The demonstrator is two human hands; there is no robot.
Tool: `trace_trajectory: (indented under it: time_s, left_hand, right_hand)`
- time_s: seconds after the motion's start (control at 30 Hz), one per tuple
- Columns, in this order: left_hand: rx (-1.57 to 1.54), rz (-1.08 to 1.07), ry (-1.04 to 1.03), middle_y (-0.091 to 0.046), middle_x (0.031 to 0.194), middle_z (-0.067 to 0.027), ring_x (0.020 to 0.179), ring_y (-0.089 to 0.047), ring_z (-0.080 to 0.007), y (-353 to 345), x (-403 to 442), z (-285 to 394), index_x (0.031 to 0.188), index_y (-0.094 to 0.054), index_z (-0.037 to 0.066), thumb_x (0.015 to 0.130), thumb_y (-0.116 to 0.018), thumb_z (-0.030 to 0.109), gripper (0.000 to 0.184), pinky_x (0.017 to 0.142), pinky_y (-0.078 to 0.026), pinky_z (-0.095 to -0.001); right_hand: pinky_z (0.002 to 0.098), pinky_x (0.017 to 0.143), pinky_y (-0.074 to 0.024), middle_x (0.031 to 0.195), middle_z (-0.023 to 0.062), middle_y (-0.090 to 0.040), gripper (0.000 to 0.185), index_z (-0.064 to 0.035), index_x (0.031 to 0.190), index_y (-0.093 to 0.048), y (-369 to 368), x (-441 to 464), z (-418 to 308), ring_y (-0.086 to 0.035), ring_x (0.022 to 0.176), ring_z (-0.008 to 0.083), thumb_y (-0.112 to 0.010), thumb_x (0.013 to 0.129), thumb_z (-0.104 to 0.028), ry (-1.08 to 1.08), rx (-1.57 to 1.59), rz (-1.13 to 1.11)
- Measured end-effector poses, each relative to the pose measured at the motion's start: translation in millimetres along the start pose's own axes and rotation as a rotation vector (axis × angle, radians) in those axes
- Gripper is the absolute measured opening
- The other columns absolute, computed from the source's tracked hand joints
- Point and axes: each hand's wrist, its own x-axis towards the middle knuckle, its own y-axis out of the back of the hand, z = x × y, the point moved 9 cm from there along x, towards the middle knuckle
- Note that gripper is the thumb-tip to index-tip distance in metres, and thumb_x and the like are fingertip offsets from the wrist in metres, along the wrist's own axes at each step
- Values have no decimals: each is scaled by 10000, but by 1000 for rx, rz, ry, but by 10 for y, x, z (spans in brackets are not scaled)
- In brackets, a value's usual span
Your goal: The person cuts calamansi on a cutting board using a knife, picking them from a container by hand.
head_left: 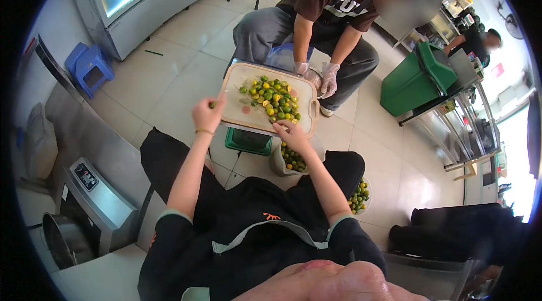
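Observation:
A pale cutting board [234, 110] bears a heap of small green and yellow citrus fruits [274, 97], some of them cut. At its left edge my left hand [208, 113] is closed on a small green fruit [213, 104]. My right hand [291, 133] is closed at the front edge beside the heap; what its fingers hold, if anything, is too small to make out. Below the board stand a green scale [248, 141] and a bucket of fruits [293, 160]. More fruits [359, 196] lie in a container right of my knee.
Across the board sits a person in clear gloves [329, 80], hands beyond its far right corner. Blue stools [92, 69] stand at the left, a green bin [415, 84] and metal rack [466, 126] at the right. Another person [471, 43] is farther back.

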Motion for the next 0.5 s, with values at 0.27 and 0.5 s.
trace_trajectory:
  time_s: [0.27,0.5]
  left_hand:
    - [-33,-314,-286,-536,895,-112,813,-570,-286,-1189,-150,-399,788,-611,9,655,-805,307,380,677,-466,-384]
    - [124,-343,-473,-523,989,-98,890,-586,-261,-900,-289,-67,1054,-677,54,718,-780,305,433,737,-500,-365]
  right_hand:
    - [251,565,-413,703,11,-574,380,-9,1072,-631,9,-442,115,-513,612,88,-579,925,-356,-128,294,67]
    - [195,398,-288,565,-49,-441,365,-81,1070,-625,-153,-628,157,-373,419,35,-533,949,-413,-196,390,-4]
